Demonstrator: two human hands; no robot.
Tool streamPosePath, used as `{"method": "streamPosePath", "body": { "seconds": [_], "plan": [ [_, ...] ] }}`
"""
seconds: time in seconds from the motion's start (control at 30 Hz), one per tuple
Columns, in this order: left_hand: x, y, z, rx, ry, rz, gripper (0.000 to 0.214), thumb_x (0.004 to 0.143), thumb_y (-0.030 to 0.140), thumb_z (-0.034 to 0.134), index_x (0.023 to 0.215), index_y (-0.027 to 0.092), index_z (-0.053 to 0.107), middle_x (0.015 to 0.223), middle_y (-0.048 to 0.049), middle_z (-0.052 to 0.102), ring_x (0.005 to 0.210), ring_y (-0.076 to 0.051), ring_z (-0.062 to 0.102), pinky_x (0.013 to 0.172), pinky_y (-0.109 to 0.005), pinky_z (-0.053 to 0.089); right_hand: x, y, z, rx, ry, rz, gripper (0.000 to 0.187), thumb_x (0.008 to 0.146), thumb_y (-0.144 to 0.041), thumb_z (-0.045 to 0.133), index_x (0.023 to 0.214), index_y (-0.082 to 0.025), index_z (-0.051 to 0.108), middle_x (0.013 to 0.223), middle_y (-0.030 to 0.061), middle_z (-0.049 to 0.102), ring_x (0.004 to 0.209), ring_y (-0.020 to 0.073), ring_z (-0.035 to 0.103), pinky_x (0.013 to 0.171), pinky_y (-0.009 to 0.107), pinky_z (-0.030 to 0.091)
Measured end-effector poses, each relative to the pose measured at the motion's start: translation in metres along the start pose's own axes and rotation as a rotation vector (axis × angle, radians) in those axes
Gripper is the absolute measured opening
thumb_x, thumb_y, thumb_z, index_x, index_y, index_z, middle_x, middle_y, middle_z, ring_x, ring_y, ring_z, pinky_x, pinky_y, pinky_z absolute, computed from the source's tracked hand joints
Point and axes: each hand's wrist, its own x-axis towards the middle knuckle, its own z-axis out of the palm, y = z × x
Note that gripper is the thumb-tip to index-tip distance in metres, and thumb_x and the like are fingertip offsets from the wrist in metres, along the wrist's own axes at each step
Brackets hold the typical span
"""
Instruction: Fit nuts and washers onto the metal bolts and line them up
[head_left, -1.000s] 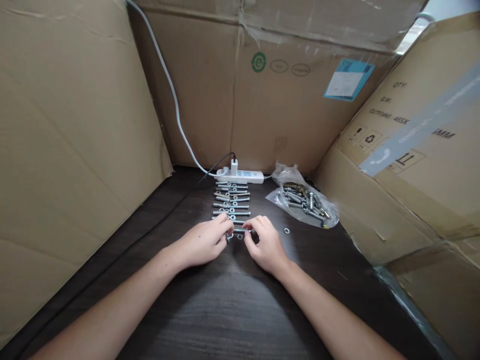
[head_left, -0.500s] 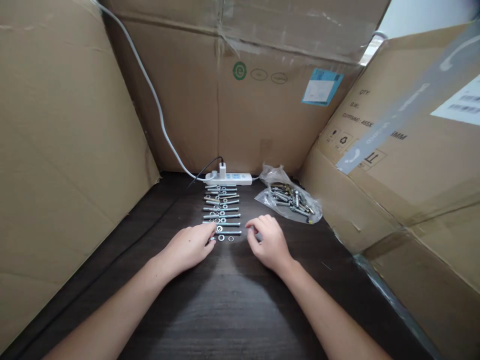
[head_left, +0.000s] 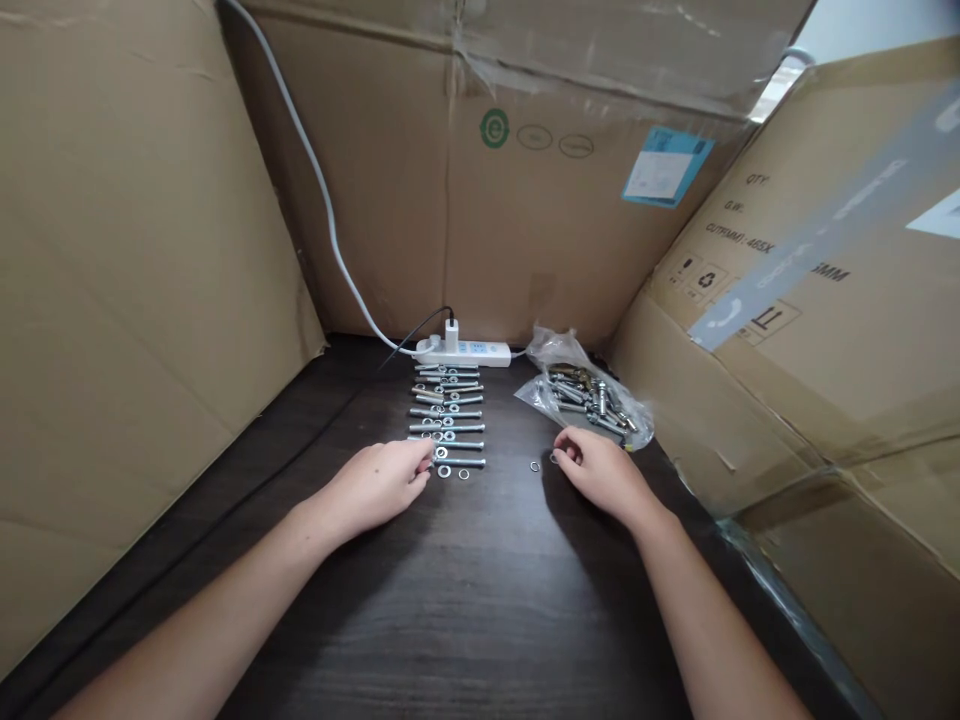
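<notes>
Long metal bolts (head_left: 466, 429) lie in several rows across the dark table, with washers and other small metal pieces among them. My left hand (head_left: 390, 478) is at the left end of the nearest bolts, its fingers pressed together; whatever they hold is hidden. A flat washer (head_left: 440, 472) and a thin ring washer (head_left: 463, 480) lie just in front of the nearest bolt. Further right, my right hand (head_left: 600, 468) pinches a small washer (head_left: 553, 459) at its fingertips, low over the table. Beside it lies another ring washer (head_left: 535, 471).
A clear plastic bag (head_left: 559, 347) with loose bolts lies just beyond my right hand. A white power strip (head_left: 491, 353) with a plug and cables stands behind the rows. Cardboard walls (head_left: 382, 200) enclose the table (head_left: 450, 610) at the left, back and right.
My right hand has moved right, away from the rows towards the bag. A ring washer now shows on the table beside it. My left hand stays by the bolts; the view has shifted slightly.
</notes>
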Motion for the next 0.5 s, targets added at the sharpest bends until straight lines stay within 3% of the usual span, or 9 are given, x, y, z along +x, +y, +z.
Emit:
{"method": "streamPosePath", "body": {
  "seconds": [0.17, 0.37, 0.5],
  "plan": [
    [0.000, 0.002, -0.004, 0.021, 0.050, -0.006, 0.008, 0.082, 0.027, 0.043, 0.077, 0.023, 0.046, 0.071, 0.0026, 0.057, 0.060, -0.014, 0.052, 0.052, -0.025, 0.026, 0.001, 0.001, -0.003, 0.007, 0.077, -0.030, 0.016, 0.080, -0.028, 0.048, 0.085, -0.022, 0.062, 0.073, 0.0002, 0.061, 0.066, 0.0163, 0.055, 0.058, 0.026, 0.037],
    [-0.001, 0.011, -0.007, -0.043, 0.141, 0.001, 0.010, 0.084, 0.029, 0.042, 0.077, 0.022, 0.044, 0.067, 0.0041, 0.053, 0.056, -0.012, 0.046, 0.051, -0.025, 0.025, 0.010, 0.038, -0.002, -0.087, 0.539, 0.034, 0.025, 0.079, -0.024, 0.047, 0.100, -0.018, 0.059, 0.096, 0.0095, 0.060, 0.090, 0.0240, 0.052, 0.082, 0.036, 0.039],
    [-0.001, 0.013, -0.007, -0.095, 0.169, 0.056, 0.014, 0.087, 0.028, 0.039, 0.075, 0.021, 0.043, 0.064, 0.0042, 0.050, 0.055, -0.012, 0.043, 0.053, -0.024, 0.026, 0.015, 0.064, 0.005, -0.161, 0.561, 0.173, 0.027, 0.078, -0.023, 0.047, 0.100, -0.017, 0.061, 0.098, 0.0104, 0.061, 0.091, 0.0255, 0.050, 0.083, 0.037, 0.039]
  ]
}}
